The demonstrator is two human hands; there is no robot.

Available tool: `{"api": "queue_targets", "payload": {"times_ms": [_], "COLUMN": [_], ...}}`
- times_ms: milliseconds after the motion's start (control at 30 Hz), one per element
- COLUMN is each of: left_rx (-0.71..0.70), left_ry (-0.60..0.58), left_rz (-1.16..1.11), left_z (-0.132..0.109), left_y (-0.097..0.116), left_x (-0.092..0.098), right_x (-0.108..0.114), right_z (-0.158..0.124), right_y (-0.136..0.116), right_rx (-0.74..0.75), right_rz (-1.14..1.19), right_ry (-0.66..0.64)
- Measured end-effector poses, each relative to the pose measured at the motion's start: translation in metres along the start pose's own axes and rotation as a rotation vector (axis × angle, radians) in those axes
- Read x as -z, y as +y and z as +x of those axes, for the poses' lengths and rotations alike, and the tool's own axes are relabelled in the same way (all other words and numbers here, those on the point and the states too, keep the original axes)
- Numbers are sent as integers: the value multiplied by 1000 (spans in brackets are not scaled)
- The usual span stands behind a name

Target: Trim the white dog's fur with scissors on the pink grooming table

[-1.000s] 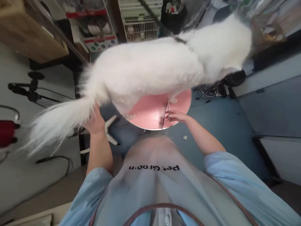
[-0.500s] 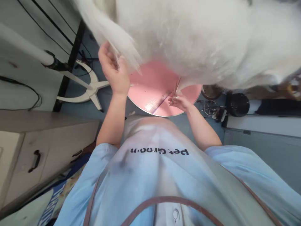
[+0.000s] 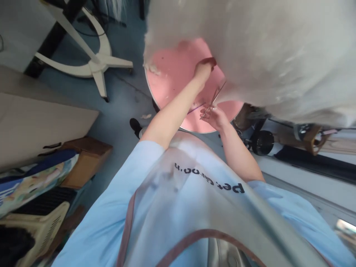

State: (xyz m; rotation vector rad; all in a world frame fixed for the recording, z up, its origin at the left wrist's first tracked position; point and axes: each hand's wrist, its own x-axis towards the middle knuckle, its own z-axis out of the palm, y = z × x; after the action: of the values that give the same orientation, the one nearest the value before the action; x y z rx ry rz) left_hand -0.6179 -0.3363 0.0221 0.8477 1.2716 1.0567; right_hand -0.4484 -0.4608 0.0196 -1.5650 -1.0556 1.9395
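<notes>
A large animal with thick white fur [image 3: 250,48] fills the upper right of the view, above a round pink tabletop [image 3: 172,74]. My left hand [image 3: 205,70] reaches over the table to the edge of the fur; its fingers are shaded and partly hidden, so their grip does not show. In my right hand [image 3: 215,116] is a pair of scissors [image 3: 217,94], the fingers at its handles and the blades slanting up toward the fur. Beneath my left forearm lies a comb [image 3: 195,107] with a purple spine, partly covered.
A white stand base [image 3: 96,66] with spread legs is on the blue floor at the left. Cabinets [image 3: 41,122] and a brown box [image 3: 86,155] stand nearer on that side. Tufts of white hair [image 3: 152,69] lie at the table's left edge. A shelf with dark items [image 3: 263,142] runs along the right.
My left hand has let go of the long white hair at the left and moved right, over the table to the fur's edge. My right hand keeps the scissors. The view has turned.
</notes>
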Motion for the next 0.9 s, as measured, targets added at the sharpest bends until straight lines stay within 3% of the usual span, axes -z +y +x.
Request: {"api": "queue_targets", "payload": {"times_ms": [167, 400, 633, 900], "left_rx": [163, 96, 85, 89], "left_ry": [177, 154, 133, 163], "left_rz": [-351, -703, -665, -625], "left_z": [0, -3, -8, -6], "left_y": [24, 38, 48, 43], "left_x": [19, 39, 45, 51], "right_x": [1, -4, -2, 1], "right_z": [0, 0, 5, 15], "right_y": [-6, -3, -3, 2], "right_rx": [39, 67, 41, 2], "right_rz": [-25, 35, 43, 98], "right_ry": [-8, 13, 21, 9]}}
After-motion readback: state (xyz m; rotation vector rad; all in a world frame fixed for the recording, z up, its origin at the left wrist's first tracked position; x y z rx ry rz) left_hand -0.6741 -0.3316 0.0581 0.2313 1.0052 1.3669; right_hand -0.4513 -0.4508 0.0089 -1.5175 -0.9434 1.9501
